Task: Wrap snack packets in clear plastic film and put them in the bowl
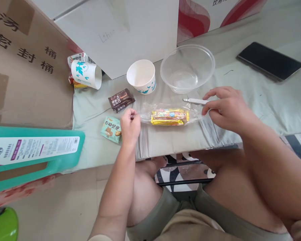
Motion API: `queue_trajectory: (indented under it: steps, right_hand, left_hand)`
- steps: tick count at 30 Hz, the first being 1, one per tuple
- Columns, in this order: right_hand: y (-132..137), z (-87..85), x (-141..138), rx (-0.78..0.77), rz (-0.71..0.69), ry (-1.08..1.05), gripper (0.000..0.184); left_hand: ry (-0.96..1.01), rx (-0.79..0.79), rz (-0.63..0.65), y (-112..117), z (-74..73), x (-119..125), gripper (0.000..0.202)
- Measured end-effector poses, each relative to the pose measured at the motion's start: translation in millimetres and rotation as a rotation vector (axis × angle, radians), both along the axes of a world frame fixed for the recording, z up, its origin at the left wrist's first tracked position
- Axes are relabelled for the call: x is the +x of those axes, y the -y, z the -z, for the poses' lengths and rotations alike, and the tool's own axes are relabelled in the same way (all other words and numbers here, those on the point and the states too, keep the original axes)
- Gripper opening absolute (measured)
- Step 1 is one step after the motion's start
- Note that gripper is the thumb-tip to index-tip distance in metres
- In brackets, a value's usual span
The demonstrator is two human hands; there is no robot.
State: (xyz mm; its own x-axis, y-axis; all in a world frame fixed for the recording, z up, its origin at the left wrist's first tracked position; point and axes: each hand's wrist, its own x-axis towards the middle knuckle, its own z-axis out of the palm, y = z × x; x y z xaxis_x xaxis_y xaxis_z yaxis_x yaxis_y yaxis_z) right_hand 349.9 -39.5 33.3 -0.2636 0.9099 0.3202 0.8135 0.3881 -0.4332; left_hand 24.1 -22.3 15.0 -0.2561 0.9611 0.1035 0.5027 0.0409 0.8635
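The yellow snack packet [169, 116] lies in the middle of the frame on the pale green cloth [266, 100], sealed inside a clear wrapper [145, 115]. Its long axis runs left to right across the picture, so 1 end points at each of the 2 hands.

The left hand [129, 125] sits at the left end, curled shut, with thumb and forefinger pinching the wrapper's crimped tail. The right hand [227, 107] is at the opposite end, just right of the packet. Its fingers are closed on a slim white tool [194, 100] whose tip points toward the left of the frame, lying just above the packet and nearly parallel to it. Whether those fingertips also touch the wrapper's right end cannot be told.

The left hand is the nearer to the packet itself, and the tool's tip hangs over the wrapper's upper right corner.

Above the packet stand a clear plastic bowl [187, 68] and an upright paper cup [141, 77]. A brown cocoa packet [121, 99] and a green biscuit packet [111, 130] lie just left of the left hand. A dark phone [269, 61] rests in the upper right, well apart.
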Motion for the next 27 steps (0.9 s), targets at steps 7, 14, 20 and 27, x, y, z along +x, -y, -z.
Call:
queue_trajectory:
  steps: [7, 14, 20, 27]
  right_hand:
    - [-2.3, 0.4, -31.4, -0.265, 0.102, -0.075, 0.044]
    - [4.9, -6.8, -33.0, -0.027, 0.011, -0.283, 0.009]
    - [12.7, -30.4, -26.0, -0.272, -0.473, -0.343, 0.013]
    - [14.4, -24.9, -25.5, -0.829, -0.558, 0.058, 0.024]
  left_hand:
    - [-0.088, 0.060, 0.179, -9.1, 5.2, 10.2, 0.024]
    - [0.012, 0.455, 0.196, -11.1, -0.4, 6.1, 0.010]
    - [0.475, 0.290, 0.513, 6.8, -25.9, -14.2, 0.032]
    - [0.094, -0.852, 0.993, 12.6, -51.8, -19.8, 0.035]
